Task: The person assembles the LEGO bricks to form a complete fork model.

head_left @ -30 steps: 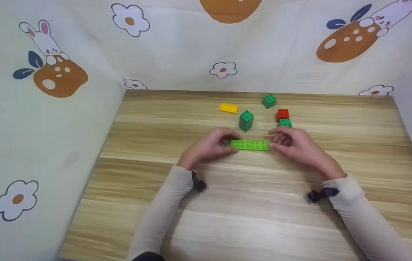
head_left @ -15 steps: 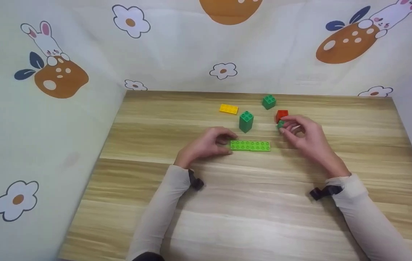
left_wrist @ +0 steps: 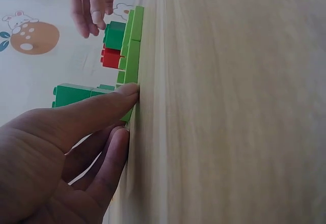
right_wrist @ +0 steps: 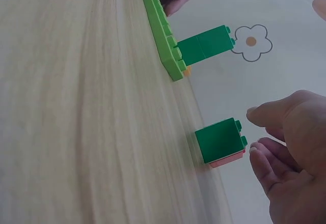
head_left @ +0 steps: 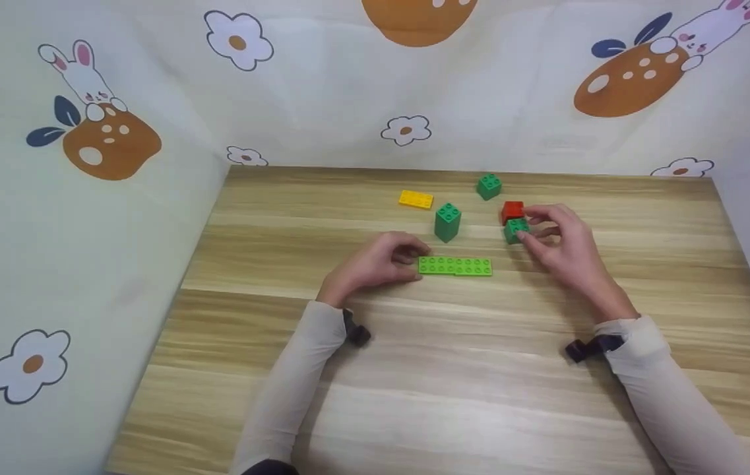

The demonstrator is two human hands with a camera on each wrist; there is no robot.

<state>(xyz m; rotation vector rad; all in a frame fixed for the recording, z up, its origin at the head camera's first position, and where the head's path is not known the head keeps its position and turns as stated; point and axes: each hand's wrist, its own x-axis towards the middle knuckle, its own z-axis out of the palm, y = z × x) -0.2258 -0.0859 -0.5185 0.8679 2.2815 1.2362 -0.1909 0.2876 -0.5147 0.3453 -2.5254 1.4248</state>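
Note:
Two light green toy building bricks lie end to end in a row on the table. My left hand is at their left end, thumb in front and fingers behind, loosely bent; in the left wrist view, the thumb overlaps the end. Whether it touches is hard to tell. My right hand is beside a dark green brick, thumb and fingers apart. In the right wrist view, a gap shows between its fingertips and that brick. A red brick sits directly behind the green one.
Behind the light green row stands a tall dark green stack of two bricks. A flat yellow brick and another dark green brick lie farther back. A patterned cloth wall rises at the table's far edge.
My right hand has left the right end of the light green row and moved back and right to the dark green brick. My left hand has shifted slightly left, its fingers covering less of the row.

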